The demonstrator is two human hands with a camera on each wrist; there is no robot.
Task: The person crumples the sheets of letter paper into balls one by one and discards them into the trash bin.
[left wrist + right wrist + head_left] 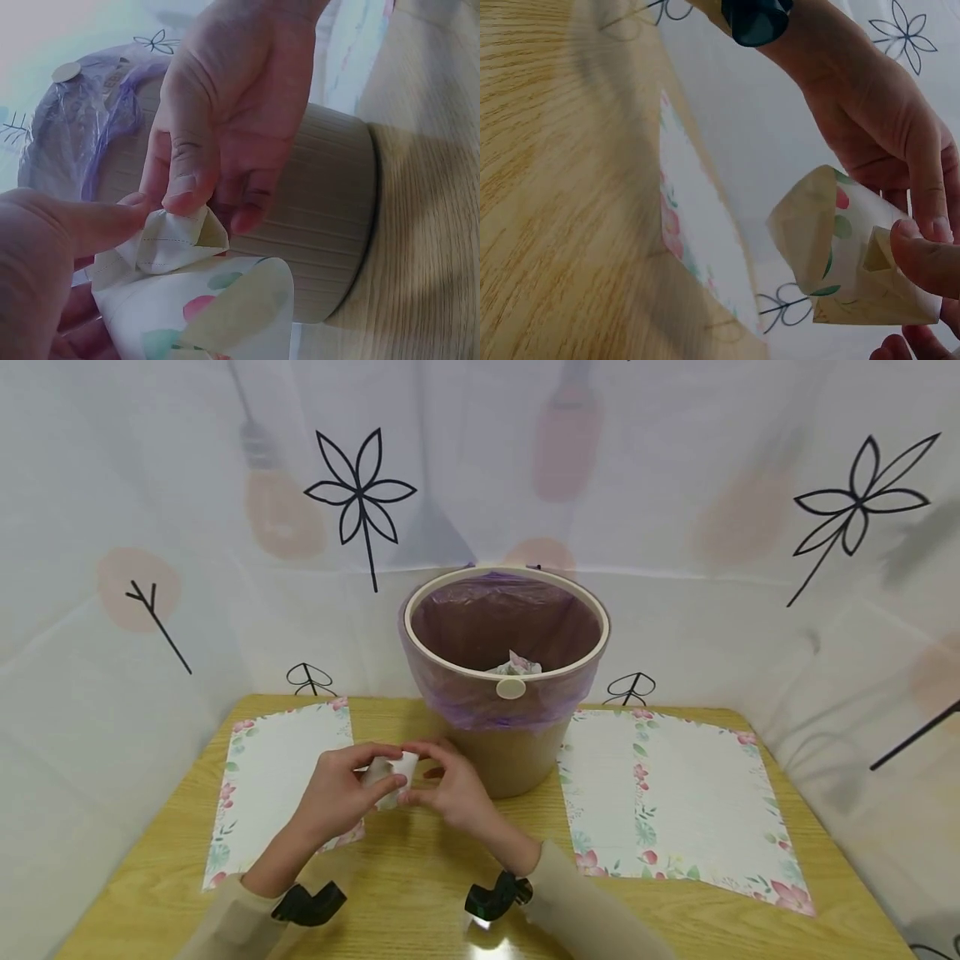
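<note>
Both hands meet over the table just left of the bin, around a small piece of folded white paper (405,767). My left hand (339,793) pinches the paper from the left, thumb toward me. From the other side my right hand (456,792) pinches its edge between thumb and fingers. In the left wrist view the folded paper (169,244) shows a flowery print, a creased flap on top and a loosely rolled lower part. The right wrist view shows the rolled end of the paper (810,225) sticking out; some fingertips are hidden behind it.
A beige bin (517,764) lined with a purple bag (487,714) stands at the table's back, crumpled floral paper (517,667) inside. Flower-bordered sheets lie on the wooden table (427,877): a left sheet (281,785) and a right sheet (697,802). A printed curtain hangs behind.
</note>
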